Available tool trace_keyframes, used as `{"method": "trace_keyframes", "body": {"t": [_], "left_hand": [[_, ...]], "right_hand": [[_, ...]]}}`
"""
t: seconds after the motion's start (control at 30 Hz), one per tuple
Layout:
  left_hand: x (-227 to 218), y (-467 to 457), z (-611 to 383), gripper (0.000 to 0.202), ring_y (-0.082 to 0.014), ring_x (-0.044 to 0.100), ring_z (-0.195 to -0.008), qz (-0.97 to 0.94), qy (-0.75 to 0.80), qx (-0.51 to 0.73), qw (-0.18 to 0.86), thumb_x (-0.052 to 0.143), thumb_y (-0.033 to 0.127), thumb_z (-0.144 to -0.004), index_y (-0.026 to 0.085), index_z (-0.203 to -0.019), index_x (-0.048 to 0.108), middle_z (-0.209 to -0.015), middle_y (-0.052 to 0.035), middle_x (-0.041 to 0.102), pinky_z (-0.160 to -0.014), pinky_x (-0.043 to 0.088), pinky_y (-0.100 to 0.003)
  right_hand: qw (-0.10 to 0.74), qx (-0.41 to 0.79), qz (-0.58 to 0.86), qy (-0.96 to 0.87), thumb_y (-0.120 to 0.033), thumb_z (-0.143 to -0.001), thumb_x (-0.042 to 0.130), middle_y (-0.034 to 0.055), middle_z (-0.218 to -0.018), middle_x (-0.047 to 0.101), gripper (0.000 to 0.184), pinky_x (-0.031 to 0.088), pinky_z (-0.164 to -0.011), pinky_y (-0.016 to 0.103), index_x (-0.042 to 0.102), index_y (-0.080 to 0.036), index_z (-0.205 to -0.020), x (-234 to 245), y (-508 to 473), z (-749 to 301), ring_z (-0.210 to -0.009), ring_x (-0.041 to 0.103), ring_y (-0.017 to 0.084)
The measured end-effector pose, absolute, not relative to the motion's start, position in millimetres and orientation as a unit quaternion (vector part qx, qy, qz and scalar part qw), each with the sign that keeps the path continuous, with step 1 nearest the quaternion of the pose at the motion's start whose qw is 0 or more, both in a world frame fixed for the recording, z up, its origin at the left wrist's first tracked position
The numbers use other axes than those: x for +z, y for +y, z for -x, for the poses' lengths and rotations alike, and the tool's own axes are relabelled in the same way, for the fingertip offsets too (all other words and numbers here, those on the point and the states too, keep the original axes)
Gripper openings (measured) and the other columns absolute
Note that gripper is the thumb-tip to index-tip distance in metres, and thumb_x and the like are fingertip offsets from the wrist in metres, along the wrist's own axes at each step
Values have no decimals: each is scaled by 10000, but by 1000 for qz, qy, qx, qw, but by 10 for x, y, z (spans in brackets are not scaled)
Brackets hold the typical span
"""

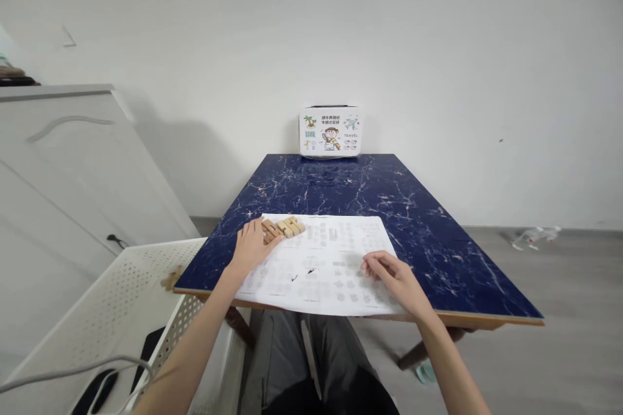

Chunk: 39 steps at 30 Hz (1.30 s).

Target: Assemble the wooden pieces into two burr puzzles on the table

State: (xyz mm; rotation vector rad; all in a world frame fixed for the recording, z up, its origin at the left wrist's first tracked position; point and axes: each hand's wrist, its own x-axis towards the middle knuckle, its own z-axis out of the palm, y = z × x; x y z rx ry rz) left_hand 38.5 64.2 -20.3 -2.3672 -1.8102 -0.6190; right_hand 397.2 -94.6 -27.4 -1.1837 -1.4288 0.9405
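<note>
Left hand [250, 243] is at the upper left of the printed sheet [348, 279], fingers and thumb against the darker wooden pieces [271, 231]; can't tell if it grips them or just steadies them. Right hand [389, 274] is at the sheet's right side, fingers loosely half-curled, not clenched, nothing visible in it.

Lighter wooden pieces [292, 227] sit just right of the darker ones, all on the sheet near its top left corner. Print is faint, too blurred to read. Two small dark marks [311, 271] show lower down; ink or loose bits, can't tell.

Sheet lies at the near edge of the blue table [341, 185]; white case [331, 133] stands at the far end, by the wall.

Step in hand looks like arranging or steadying the pieces. Next move likely calls for a light left-hand touch, without disturbing neighbouring pieces.
</note>
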Motion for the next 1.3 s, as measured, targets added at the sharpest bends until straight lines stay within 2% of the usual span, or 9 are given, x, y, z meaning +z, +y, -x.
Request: {"method": "trace_keyframes", "body": {"t": [0.27, 0.47, 0.6, 0.7, 0.8, 0.9, 1.0, 1.17, 1.3], "left_hand": [[-131, 593, -432, 670, -426, 550, -1220, 776, -595, -199, 63, 601, 596, -898, 103, -1349, 546, -1291, -243, 652, -1027, 391, -517], [-26, 555, -429, 721, -419, 544, -1253, 782, -597, -170, 54, 593, 585, -917, 79, -1420, 492, -1333, -252, 643, -1043, 388, -509], [38, 533, -376, 765, -419, 519, -1291, 756, -616, -218, 36, 613, 597, -903, 59, -1430, 482, -1337, -260, 635, -1081, 367, -528], [75, 435, -433, 724, -394, 522, -1301, 742, -603, -293, 4, 630, 589, -901, 106, -1424, 495, -1368, -224, 624, -1110, 371, -520], [76, 233, -683, 656, -338, 549, -1289, 758, -547, -351, -58, 641, 580, -911, 195, -1423, 498, -1380, -156, 614, -1106, 418, -467], [24, -19, -1096, 712, -335, 526, -1327, 815, -458, -336, -108, 688, 597, -878, 249, -1456, 461, -1434, -145, 558, -1119, 426, -475], [-67, -222, -1514, 767, -357, 522, -1320, 864, -374, -310, -130, 718, 627, -841, 264, -1461, 449, -1388, -152, 578, -1099, 445, -514], [-177, -354, -1887, 758, -366, 556, -1250, 889, -339, -282, -127, 729, 615, -836, 263, -1447, 451, -1319, -157, 610, -1055, 463, -533], [-164, -361, -1939, 697, -359, 567, -1216, 904, -321, -252, -126, 728, 596, -847, 265, -1406, 478, -1278, -144, 639, -1028, 463, -524]], "right_hand": [[510, 388, 491, -591, -581, -982, 562, 83, -943, 724, 399, 510, -742, 323, 696, -206, -959, -270, -943, -3966, -770, 618, 207], [512, 392, 488, -589, -575, -981, 565, 86, -957, 728, 389, 512, -745, 325, 696, -210, -962, -263, -940, -3963, -781, 627, 211], [512, 395, 487, -587, -600, -973, 562, 83, -942, 728, 410, 513, -745, 328, 696, -213, -957, -258, -937, -3965, -786, 631, 215], [512, 396, 486, -588, -610, -968, 564, 81, -929, 728, 421, 512, -749, 331, 697, -210, -949, -259, -931, -3969, -782, 628, 214], [514, 399, 484, -586, -617, -960, 572, 82, -923, 727, 427, 512, -742, 332, 696, -208, -956, -257, -925, -3969, -788, 632, 217], [519, 404, 480, -581, -622, -952, 582, 83, -905, 723, 432, 516, -730, 334, 694, -205, -961, -250, -917, -3964, -780, 634, 218], [521, 403, 478, -580, -642, -942, 585, 72, -877, 720, 449, 524, -723, 332, 693, -207, -966, -255, -905, -3963, -760, 638, 212], [528, 406, 495, -558, -675, -906, 613, 46, -834, 690, 478, 507, -610, 307, 686, -207, -969, -288, -879, -3968, -635, 595, 176], [528, 413, 502, -547, -659, -907, 620, 27, -805, 663, 463, 432, -512, 280, 683, -208, -991, -317, -871, -3972, -539, 515, 140]]}}
